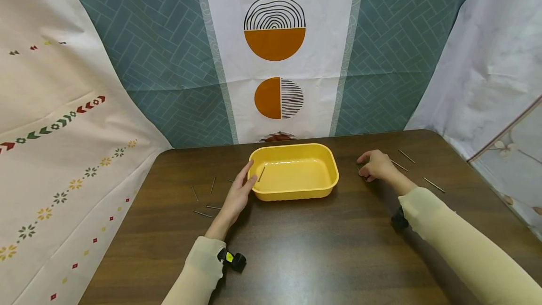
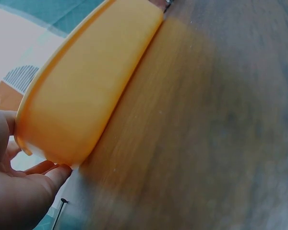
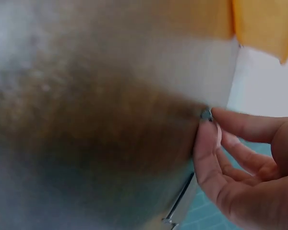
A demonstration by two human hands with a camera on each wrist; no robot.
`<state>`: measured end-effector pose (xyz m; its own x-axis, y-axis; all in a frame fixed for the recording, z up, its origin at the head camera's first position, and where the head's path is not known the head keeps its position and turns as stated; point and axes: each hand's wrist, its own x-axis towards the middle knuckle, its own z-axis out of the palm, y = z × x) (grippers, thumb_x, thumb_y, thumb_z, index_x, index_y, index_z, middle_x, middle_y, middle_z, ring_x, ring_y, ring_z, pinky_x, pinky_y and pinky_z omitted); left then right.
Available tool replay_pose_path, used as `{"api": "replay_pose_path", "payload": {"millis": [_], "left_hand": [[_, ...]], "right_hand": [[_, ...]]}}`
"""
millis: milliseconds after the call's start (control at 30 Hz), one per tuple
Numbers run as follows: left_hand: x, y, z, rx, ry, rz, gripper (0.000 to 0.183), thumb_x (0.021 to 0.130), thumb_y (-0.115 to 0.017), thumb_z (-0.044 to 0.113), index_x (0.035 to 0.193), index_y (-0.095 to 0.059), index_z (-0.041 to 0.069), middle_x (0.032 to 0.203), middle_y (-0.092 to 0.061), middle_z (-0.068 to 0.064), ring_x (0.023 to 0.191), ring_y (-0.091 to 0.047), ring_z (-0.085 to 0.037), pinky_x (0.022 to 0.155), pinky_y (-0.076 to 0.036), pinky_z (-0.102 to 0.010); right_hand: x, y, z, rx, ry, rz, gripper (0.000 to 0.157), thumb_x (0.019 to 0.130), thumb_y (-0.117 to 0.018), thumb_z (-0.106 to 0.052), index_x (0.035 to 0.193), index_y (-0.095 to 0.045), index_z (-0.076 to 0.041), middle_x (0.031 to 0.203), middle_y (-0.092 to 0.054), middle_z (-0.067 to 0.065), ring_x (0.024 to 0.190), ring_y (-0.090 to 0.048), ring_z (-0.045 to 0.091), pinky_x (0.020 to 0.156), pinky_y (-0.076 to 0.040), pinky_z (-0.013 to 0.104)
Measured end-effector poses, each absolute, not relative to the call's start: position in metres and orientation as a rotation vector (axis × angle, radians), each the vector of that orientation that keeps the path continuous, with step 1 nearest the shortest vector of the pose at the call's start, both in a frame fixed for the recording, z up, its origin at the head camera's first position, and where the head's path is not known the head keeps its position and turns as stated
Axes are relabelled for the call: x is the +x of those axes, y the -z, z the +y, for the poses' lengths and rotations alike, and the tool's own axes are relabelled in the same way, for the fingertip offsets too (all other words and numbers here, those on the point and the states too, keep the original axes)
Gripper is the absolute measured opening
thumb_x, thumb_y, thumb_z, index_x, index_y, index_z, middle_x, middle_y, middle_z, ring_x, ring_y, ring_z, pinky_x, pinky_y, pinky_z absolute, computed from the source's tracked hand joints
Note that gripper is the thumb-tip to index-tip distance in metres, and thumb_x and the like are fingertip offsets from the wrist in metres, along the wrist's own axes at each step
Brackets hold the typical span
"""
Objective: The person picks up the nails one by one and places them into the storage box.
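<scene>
A yellow plastic tray [image 1: 292, 195] sits on the dark wooden table, with one nail [image 1: 261, 174] lying inside near its left end. My left hand [image 1: 238, 196] holds the left end of this tray, thumb near the front corner; the left wrist view shows the fingers against its outer wall [image 2: 86, 91]. To the right of the tray, my right hand [image 1: 376, 166] is low over the table. Between thumb and index finger it pinches a nail [image 3: 206, 114], of which mainly the head shows in the right wrist view.
Several loose nails lie left of the tray, among them one nail [image 1: 203, 214] near my left wrist. On the right, more nails [image 1: 434, 185] lie around and beyond my right hand. A patterned cloth [image 1: 178, 60] hangs behind the table's back edge.
</scene>
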<state>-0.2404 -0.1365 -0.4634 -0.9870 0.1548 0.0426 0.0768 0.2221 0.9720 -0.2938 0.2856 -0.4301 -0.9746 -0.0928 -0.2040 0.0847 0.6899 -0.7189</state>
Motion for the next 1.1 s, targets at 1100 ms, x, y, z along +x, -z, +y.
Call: {"api": "replay_pose_path", "payload": {"millis": [1100], "left_hand": [[-0.241, 0.463, -0.138, 0.237, -1.92, 2.388, 0.057, 0.112, -0.048, 0.025, 0.166, -0.029, 0.019, 0.172, -0.019, -0.007, 0.158, -0.016, -0.03, 0.126, -0.022, -0.051]], "right_hand": [[-0.295, 0.424, 0.295, -0.302, 1.063, 2.575, 0.021, 0.094, -0.061, 0.002, 0.108, -0.07, 0.014, 0.084, -0.066, 0.011, 0.071, -0.06, 0.02, 0.067, -0.057, 0.034]]}}
